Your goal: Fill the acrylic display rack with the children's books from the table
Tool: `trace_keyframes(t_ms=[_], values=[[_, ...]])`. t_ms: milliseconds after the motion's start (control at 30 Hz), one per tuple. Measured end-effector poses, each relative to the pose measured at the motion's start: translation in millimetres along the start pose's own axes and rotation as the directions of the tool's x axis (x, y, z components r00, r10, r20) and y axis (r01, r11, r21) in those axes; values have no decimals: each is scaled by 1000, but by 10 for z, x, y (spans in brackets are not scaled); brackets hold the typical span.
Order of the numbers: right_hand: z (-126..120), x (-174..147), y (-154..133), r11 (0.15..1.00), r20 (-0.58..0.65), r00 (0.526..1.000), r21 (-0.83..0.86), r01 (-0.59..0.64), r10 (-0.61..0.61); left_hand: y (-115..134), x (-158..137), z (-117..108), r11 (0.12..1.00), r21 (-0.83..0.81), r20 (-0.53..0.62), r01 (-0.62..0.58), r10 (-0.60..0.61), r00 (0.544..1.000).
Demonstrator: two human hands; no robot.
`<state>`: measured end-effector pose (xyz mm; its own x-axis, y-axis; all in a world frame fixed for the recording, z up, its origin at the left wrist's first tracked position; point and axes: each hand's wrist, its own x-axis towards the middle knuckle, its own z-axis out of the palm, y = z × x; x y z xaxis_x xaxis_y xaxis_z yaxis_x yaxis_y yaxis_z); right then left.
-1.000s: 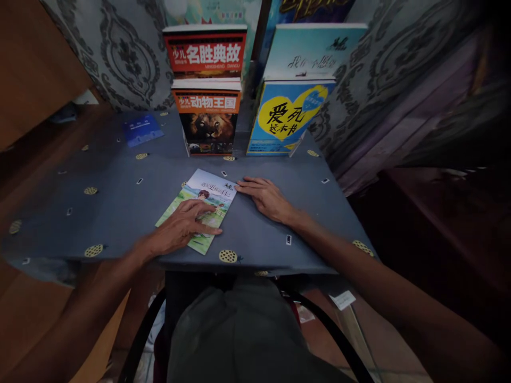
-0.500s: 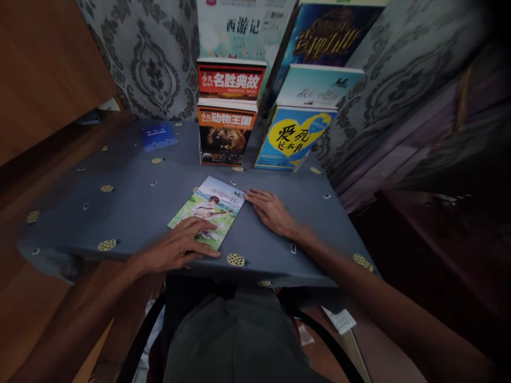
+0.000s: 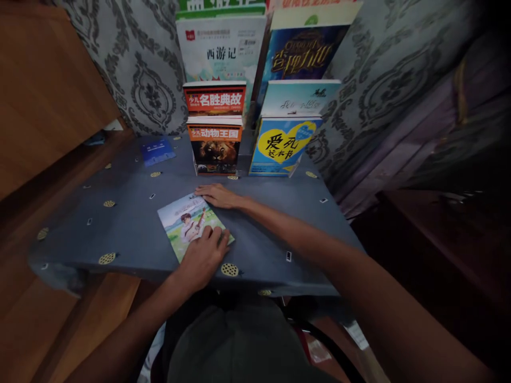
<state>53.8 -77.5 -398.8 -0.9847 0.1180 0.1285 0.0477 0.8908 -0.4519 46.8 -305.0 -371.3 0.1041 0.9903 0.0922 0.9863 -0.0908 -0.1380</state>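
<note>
A thin paperback book [image 3: 181, 219] lies flat and at a slant on the table, its cover showing a figure with a guitar on a green meadow. My left hand [image 3: 204, 256] rests on its lower right part. Those fingers are bent over the cover and closed on the near edge; the thumb is hidden. At the far right corner of the book is my right hand [image 3: 219, 196], palm down with its fingers stretched out, the tips touching that corner.
Behind the book, an orange-covered lion book [image 3: 215, 149] and a blue and yellow book [image 3: 283, 146] stand in a tiered rack with several others. A small blue booklet [image 3: 157, 151] lies back left. A grey-blue cloth with pineapples covers the table [image 3: 263, 229].
The book has turned counter-clockwise and shifted slightly left. My right hand has moved left along with its far corner, and my left hand has slid right, its fingers now more bent.
</note>
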Motion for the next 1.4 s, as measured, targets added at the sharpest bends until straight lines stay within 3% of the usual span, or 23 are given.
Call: trace_keyframes(t_ms=[100, 167, 233, 300, 400, 467, 600, 800, 967, 1167, 1400], values=[[13, 273, -138, 998, 77, 996, 51, 43, -47, 19, 199, -26, 991, -111, 16, 81, -79, 997], [-12, 326, -197, 994, 103, 993, 97, 40, -50, -91, 292, 0, 954, -280, -25, 111, -123, 992], [-36, 253, -239, 989, 91, 995, 149, 13, -27, -272, 328, 63, 884, -460, -93, 85, -143, 985], [-24, 62, -290, 983, 27, 999, 176, -43, 39, -484, 312, 151, 843, -536, -160, 52, -162, 974], [84, -366, -419, 975, -123, 976, 153, -161, 181, -756, 242, 281, 896, -428, -205, 113, -219, 954], [176, -675, -534, 979, -168, 966, 95, -183, 197, -861, 207, 337, 923, -346, -198, 167, -246, 949], [280, -1184, -766, 988, -112, 987, -84, -128, 118, -891, 202, 360, 941, -268, -179, 206, -258, 949], [338, -1629, -995, 960, -123, 978, -204, -192, 169, -841, 217, 341, 952, -200, -163, 232, -266, 950], [456, -1801, -1152, 946, -181, 963, -220, -239, 201, -834, 211, 345, 955, -184, -176, 231, -264, 948], [523, -1777, -1376, 921, -229, 934, -214, -324, 275, -832, 210, 343, 954, -187, -169, 233, -265, 949], [565, -1658, -1552, 970, -117, 987, -205, -132, 109, -842, 199, 349, 957, -180, -190, 229, -262, 946]])
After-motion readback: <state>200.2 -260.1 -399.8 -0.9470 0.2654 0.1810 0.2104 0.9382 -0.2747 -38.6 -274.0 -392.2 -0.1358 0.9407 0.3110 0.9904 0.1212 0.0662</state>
